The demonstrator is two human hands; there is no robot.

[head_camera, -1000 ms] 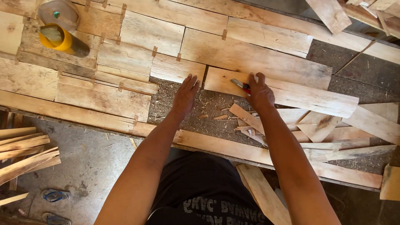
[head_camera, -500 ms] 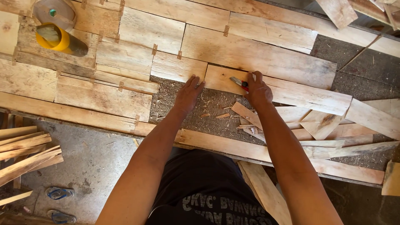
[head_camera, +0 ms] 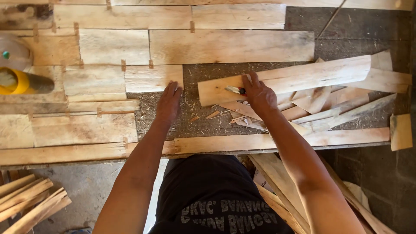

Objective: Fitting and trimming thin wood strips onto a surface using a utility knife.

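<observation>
Most of the workbench [head_camera: 346,21] is already covered with flat boards laid edge to edge from its left edge and far side, with small wooden spacers between them. A bare patch remains near the middle and right. The left hand [head_camera: 168,102] lies open and flat on that patch, holding nothing. The right hand [head_camera: 258,93] pinches a small red-tipped tool [head_camera: 235,90] against the loose plank [head_camera: 286,79], which lies askew over scrap strips [head_camera: 329,108], not yet fitted.
</observation>
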